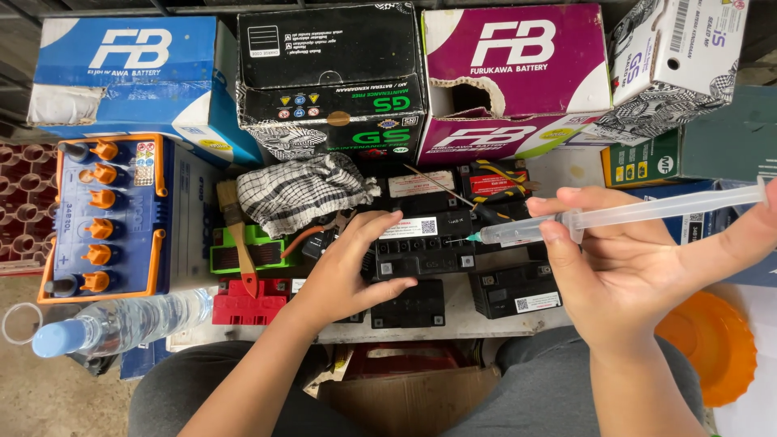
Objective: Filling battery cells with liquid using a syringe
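Clear syringe point(623, 217) in right hand point(639, 275) grip, left hand point(348, 271) steadying black battery point(421, 247)

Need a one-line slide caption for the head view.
Left hand steadies a small black battery while the right hand aims a clear syringe at its top.

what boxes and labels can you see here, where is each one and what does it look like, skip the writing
Blue box: back left, blue and white carton.
Black box: back middle, black with green print.
Magenta box: back right of middle, torn white opening.
White patterned box: back right, tilted.
White label: on the small black battery under the left hand.
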